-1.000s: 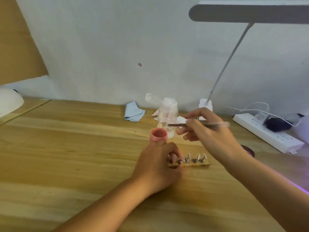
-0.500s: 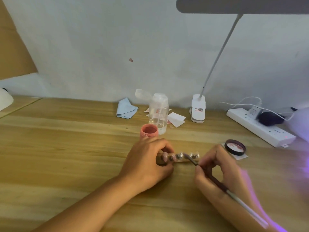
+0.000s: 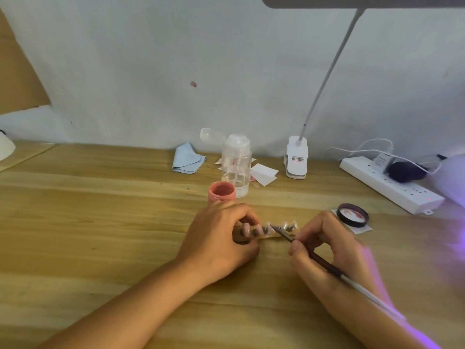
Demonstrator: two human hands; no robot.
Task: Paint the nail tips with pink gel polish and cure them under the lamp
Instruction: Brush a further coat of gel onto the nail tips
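Two hands in shot, both resting on the light wooden table. The left hand has its fingers curled down over the left end of one small wooden strip, pinning and pinching it against the table. That strip carries a row of clear nail tips on little metal studs. I count about five, but it's blurry and the fingers cover the left ones, so don't quote me.

The right hand pinches one thin nail brush with a dark ferrule and white handle like a pen. The bristle end meets a tip near the middle of the row.

Just far of the left hand sits one open pink gel polish jar, touching or nearly touching one clear plastic pump bottle with its flip cap open. Further back and left: one crumpled pale blue cloth. A few white paper scraps lie right of the bottle, then one white clip-on desk lamp. Right of the hands there's one round black lid on a bit of paper, and past it one white power strip. There's a purple glow at the right edge.
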